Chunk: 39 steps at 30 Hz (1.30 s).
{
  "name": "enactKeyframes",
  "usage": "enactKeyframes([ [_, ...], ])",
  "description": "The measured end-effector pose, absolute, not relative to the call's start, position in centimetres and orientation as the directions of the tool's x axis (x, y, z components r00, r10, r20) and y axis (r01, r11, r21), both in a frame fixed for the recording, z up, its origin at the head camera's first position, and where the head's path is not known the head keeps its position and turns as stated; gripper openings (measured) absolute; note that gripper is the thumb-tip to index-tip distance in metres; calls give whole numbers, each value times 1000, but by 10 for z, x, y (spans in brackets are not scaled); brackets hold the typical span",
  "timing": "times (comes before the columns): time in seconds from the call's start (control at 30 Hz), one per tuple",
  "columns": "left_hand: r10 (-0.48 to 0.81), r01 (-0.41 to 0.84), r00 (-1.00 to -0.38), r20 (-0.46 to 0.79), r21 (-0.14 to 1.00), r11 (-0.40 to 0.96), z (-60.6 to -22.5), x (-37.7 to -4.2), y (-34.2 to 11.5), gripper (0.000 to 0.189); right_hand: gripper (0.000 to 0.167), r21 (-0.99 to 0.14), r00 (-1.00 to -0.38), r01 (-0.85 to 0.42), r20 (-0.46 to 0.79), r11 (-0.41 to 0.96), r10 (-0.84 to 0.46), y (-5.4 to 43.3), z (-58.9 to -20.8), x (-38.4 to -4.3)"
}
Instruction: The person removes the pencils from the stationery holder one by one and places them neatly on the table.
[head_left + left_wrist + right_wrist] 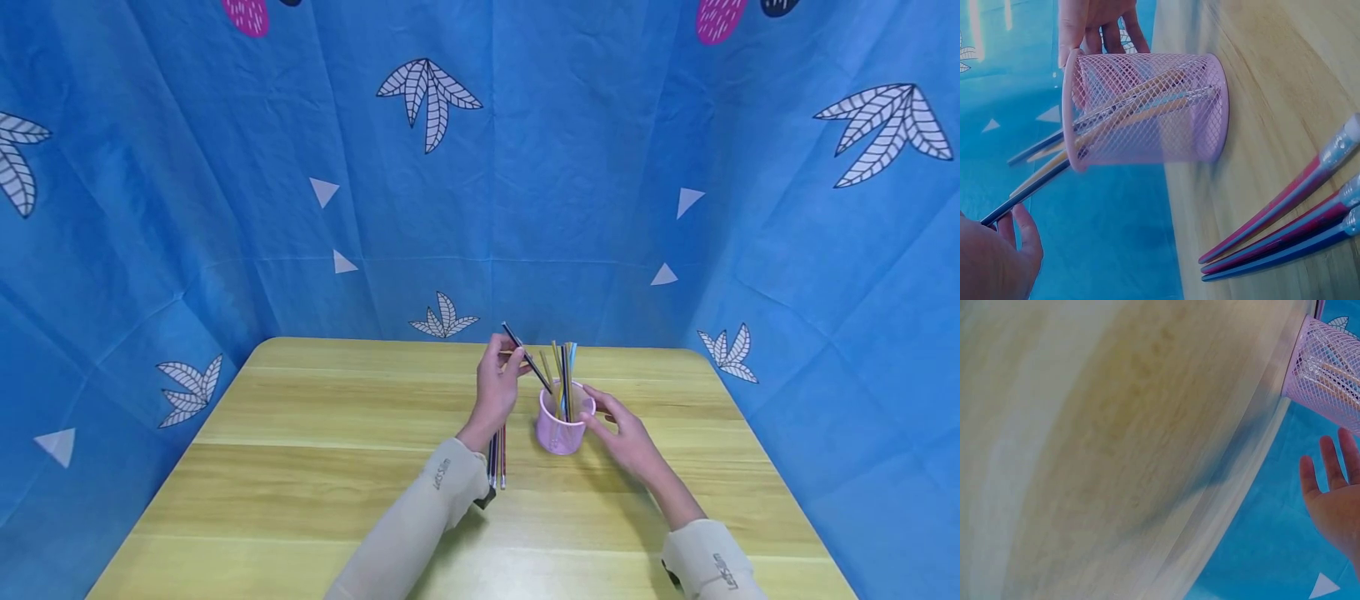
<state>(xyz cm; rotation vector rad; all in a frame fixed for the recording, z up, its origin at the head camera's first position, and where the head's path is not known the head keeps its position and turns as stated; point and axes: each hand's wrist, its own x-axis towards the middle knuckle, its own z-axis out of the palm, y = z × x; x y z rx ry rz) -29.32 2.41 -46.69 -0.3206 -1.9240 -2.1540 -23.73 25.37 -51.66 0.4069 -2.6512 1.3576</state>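
A person's left hand (498,385) is pinching a slim, dark pencil (528,359) between thumb and fingers, and the pencil is slanting so that its lower end is sitting inside the mouth of a pink cup (558,438). The cup is standing upright on the counter (300,475) — a round holder of diamond-patterned mesh with a smooth, thick rim. The right hand (621,438) is resting lightly at the cup's far side, thumb and index finger touching near the rim, its fingers fairly straight rather than clenched. Inside, a loose bunch of thin pencils (567,371) is leaning, tan, dark and light blue, silvery metal bands showing through the mesh near the base. Beside the cup, three glossy striped pencils (1310,218), red and blue, are lying close together on the smooth, pale wood grain, their crimped metal collars shining. Creased blue cloth (487,208) is hanging behind, printed with veined leaves and pale triangles.
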Motion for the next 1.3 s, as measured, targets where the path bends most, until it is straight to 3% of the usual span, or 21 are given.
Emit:
enactKeyframes([
  [1.3, -61, 332, -943, 327, 934, -130, -447, -283, 5, 10, 53, -762, -947, -321, 262, 563, -185, 255, -517, -240],
])
